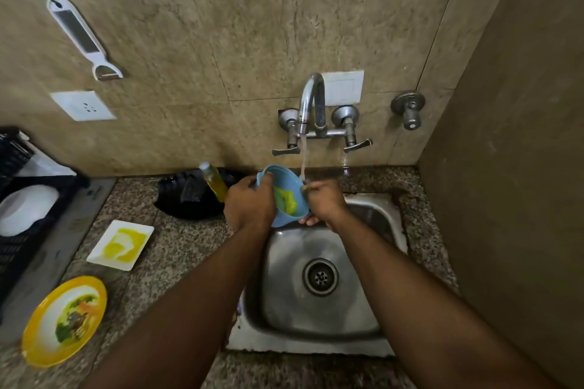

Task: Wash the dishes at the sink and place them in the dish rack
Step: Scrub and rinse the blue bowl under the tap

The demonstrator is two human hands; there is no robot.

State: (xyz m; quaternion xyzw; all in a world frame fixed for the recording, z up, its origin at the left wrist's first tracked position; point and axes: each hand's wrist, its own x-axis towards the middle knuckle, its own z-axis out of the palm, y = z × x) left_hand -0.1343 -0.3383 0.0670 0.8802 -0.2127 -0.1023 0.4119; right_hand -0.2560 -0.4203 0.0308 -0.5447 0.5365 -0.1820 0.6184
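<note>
I hold a blue bowl (pixel 286 186) tilted over the back of the steel sink (pixel 373 335), just left of the running tap stream. My left hand (pixel 248 204) grips its left rim, thumb over the edge. My right hand (pixel 325 200) grips the right rim and underside. Yellow-green residue (pixel 286 200) lies inside the bowl. Water falls from the faucet (pixel 311 101) onto my right hand's fingers at the rim. A black dish rack (pixel 19 256) at the far left holds a white bowl (pixel 27 208).
On the granite counter left of the sink lie a white square plate (pixel 104 257) with yellow smears, a yellow round plate (pixel 34 341) with food scraps, a black cloth (pixel 186 199) and a bottle of yellow liquid (pixel 215 181). A brown wall closes the right side.
</note>
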